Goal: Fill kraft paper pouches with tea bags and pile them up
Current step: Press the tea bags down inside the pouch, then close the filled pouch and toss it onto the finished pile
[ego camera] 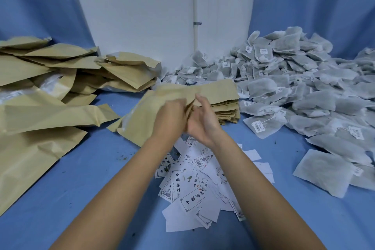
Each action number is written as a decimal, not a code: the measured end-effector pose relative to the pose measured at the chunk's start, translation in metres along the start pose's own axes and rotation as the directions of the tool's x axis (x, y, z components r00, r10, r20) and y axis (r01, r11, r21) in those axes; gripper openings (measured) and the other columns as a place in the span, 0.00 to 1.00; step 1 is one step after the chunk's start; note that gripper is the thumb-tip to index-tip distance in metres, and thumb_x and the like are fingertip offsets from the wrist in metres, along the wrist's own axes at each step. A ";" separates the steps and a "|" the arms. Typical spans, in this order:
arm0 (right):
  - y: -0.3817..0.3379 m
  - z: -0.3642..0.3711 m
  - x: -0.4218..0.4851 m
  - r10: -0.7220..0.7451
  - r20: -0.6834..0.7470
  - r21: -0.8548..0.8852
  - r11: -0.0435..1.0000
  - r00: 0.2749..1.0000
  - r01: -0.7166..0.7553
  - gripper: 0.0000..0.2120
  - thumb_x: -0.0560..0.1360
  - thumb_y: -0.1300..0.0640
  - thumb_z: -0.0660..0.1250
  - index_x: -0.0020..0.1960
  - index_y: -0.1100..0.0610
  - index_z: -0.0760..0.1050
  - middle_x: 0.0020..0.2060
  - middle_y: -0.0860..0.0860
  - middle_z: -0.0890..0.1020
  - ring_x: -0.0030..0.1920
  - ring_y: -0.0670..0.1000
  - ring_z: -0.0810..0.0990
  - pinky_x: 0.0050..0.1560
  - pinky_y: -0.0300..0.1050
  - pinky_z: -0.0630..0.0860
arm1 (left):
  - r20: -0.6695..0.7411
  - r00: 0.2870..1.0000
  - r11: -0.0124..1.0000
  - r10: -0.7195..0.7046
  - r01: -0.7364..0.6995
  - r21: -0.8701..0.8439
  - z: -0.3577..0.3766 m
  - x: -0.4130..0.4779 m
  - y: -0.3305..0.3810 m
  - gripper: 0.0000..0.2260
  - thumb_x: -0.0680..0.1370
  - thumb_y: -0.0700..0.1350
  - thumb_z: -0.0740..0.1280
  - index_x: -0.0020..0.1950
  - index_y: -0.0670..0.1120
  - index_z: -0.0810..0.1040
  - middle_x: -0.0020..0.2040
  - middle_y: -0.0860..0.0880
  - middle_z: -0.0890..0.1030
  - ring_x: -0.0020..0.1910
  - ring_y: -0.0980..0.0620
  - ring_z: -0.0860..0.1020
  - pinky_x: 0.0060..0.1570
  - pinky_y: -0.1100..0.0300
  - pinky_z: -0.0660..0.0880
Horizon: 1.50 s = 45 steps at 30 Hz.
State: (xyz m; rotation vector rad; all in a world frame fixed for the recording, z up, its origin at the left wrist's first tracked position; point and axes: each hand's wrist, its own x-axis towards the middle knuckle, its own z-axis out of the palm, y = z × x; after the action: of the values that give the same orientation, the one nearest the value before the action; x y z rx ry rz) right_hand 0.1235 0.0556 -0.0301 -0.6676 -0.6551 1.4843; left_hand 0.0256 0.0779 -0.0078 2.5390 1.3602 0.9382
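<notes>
Left hand (170,119) and right hand (203,124) are both pinching the mouth of the kraft pouch (142,119) at mid-worktop, and uneven tugging is probably risking a torn edge or a slip before tea bags (294,79), heaped at 2 o'clock, are going in.

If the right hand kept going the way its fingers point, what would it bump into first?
First the kraft pouch, which the fingertips of the right hand touch right now. Just behind it lies the stack of flat pouches, probably next, though depth is hard to judge here.
</notes>
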 end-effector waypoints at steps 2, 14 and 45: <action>-0.005 0.002 0.004 0.020 -0.049 0.056 0.998 0.999 -0.017 0.18 0.74 0.43 0.62 0.54 0.57 0.74 0.48 0.55 0.80 0.49 0.53 0.80 0.58 0.50 0.73 | 0.153 0.986 0.988 0.066 -0.086 0.128 0.017 -0.010 0.001 0.16 0.75 0.34 0.60 0.63 0.40 0.71 0.62 0.38 0.74 0.59 0.41 0.74 0.55 0.52 0.71; -0.011 -0.040 0.004 -0.148 -0.316 0.337 0.906 0.937 0.256 0.18 0.82 0.55 0.54 0.68 0.64 0.67 0.63 0.61 0.76 0.61 0.57 0.77 0.59 0.53 0.75 | 0.121 0.855 0.441 -0.504 0.375 -0.816 0.036 -0.033 -0.034 0.21 0.75 0.48 0.70 0.65 0.45 0.69 0.65 0.45 0.74 0.63 0.49 0.74 0.54 0.62 0.75; 0.005 -0.096 -0.020 -0.166 -0.641 -0.126 0.986 0.749 0.111 0.07 0.70 0.70 0.70 0.46 0.69 0.75 0.46 0.61 0.81 0.46 0.55 0.81 0.53 0.47 0.79 | 0.188 0.765 0.312 -0.616 0.456 -0.834 0.077 -0.035 -0.055 0.07 0.71 0.44 0.74 0.47 0.48 0.80 0.38 0.52 0.82 0.33 0.54 0.78 0.37 0.59 0.76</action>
State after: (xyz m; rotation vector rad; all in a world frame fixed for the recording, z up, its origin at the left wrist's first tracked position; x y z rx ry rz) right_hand 0.1926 0.0350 -0.0976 -1.1059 -0.2081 0.9847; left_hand 0.0151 0.0970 -0.1064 1.1350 1.1885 1.2403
